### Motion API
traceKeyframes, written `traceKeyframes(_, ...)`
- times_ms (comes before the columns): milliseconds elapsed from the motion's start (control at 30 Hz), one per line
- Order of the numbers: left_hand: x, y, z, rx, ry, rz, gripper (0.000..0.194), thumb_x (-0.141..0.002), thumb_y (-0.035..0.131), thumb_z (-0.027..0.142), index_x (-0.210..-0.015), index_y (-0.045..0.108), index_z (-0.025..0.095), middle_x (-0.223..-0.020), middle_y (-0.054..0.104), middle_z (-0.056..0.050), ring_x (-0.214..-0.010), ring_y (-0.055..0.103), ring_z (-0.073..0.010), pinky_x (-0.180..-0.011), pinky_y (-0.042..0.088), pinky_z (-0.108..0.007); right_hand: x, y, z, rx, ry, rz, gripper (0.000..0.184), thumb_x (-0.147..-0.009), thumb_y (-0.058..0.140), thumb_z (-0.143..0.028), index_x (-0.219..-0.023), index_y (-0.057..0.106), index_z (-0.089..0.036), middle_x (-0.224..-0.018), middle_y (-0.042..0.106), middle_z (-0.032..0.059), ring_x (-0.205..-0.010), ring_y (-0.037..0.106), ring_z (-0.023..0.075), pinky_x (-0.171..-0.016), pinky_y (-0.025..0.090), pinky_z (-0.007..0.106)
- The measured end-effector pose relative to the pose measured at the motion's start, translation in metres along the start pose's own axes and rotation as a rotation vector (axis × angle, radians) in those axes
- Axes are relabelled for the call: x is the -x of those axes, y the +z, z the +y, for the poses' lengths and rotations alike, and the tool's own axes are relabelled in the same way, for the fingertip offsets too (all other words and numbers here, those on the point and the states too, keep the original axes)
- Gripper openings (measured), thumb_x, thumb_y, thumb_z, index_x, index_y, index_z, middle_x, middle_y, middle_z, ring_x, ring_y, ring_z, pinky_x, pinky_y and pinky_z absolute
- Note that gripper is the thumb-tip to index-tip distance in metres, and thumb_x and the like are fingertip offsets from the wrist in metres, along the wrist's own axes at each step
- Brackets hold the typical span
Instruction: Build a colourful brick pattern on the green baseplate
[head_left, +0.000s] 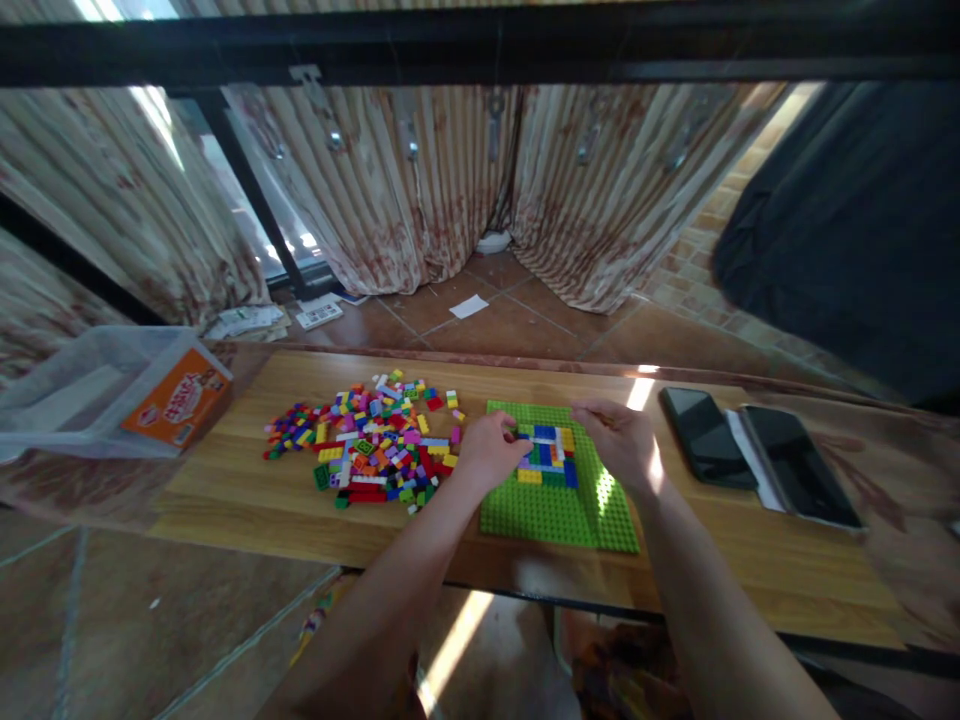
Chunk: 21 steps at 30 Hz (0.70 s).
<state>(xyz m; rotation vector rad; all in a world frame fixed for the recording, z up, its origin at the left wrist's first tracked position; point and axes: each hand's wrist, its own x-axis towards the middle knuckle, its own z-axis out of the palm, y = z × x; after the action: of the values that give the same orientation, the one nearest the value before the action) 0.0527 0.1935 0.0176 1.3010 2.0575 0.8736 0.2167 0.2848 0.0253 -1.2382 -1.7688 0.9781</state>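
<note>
A green baseplate [525, 520] lies on the table, carrying a low build of toy building bricks [551, 458] in blue, yellow, white and green. My left hand [486, 450] reaches over the plate's left side, fingers curled together at the build's left edge; whatever they may grip is hidden. Above the plate's upper right part is my right hand [621, 442], its thumb and fingertips drawn together just right of the build. Anything between those fingertips is too small to make out. A heap of loose bricks [390, 440] in many colours spreads out left of the plate.
A clear plastic box [82, 440] with an orange label stands at the table's left end. On the right lie a black phone [707, 437] and another dark flat object [799, 465] over something white. Curtains [420, 200] hang behind the wooden table [225, 500].
</note>
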Motion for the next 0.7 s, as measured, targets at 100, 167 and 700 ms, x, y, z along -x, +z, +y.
traceKeyframes(100,0.004,0.000,-0.002,0.046,0.027,0.012,0.036,-0.075,0.070,0.032,-0.106,0.065,0.013,-0.080,0.072,-0.006,-0.075,0.067,-0.0192,-0.071,0.051,-0.030,0.001,0.003,0.001,0.020,-0.044,-0.037,0.028,-0.074,0.066,-0.041,-0.087,0.076,-0.018,-0.091,0.076,0.0082,-0.088,0.069,0.0249,-0.085,0.053,0.042)
traceKeyframes(167,0.006,-0.004,-0.003,0.074,0.055,0.019,0.036,-0.078,0.067,0.035,-0.107,0.065,0.014,-0.083,0.073,-0.007,-0.076,0.067,-0.0192,-0.073,0.052,-0.031,0.000,0.004,0.001,0.027,-0.060,-0.057,0.029,-0.075,0.065,-0.042,-0.088,0.076,-0.019,-0.091,0.076,0.0082,-0.088,0.070,0.0254,-0.084,0.053,0.042)
traceKeyframes(700,-0.006,-0.082,-0.053,-0.347,0.090,0.290,0.029,-0.082,0.052,0.011,-0.106,0.066,0.017,-0.107,0.070,-0.010,-0.101,0.063,-0.0222,-0.094,0.047,-0.034,-0.004,0.006,0.006,0.090,-0.076,-0.076,0.028,-0.078,0.064,-0.043,-0.092,0.075,-0.021,-0.096,0.076,0.0078,-0.094,0.070,0.0272,-0.086,0.053,0.043)
